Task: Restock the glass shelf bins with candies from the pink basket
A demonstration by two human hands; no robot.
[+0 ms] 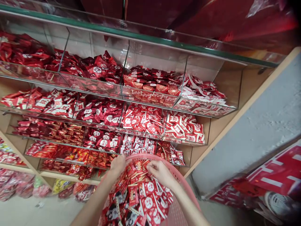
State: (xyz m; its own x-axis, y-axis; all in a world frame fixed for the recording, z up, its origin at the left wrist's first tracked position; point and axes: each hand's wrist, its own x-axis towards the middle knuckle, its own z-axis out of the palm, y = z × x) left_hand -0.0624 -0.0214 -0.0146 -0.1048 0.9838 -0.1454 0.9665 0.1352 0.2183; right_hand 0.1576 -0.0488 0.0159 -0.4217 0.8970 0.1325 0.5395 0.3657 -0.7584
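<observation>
Along far rim of pink perforated basket (176, 173), left hand (118, 164) grips, presumably steadying it; right hand (160, 172) pinches red packet (145, 164).

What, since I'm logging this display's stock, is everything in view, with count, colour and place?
Shelf packets: too many to count, mostly red with white, on the shelves
Glass shelf edges: several, clear to green, across the display
Wooden frame: one, tan, around the shelves
Basket: one, pink, bottom centre
Basket packets: many, mostly red, inside the basket
Bagged goods: several, mixed colours, lower left
Wall: one, grey, right
Packaging: count unclear, red and white, lower right
Ribbed object: one, white, lower right, identity unclear
Floor: one, pale, bottom
Left hand: one, bare, at the basket's rim
Right hand: one, bare, at the basket packets
</observation>
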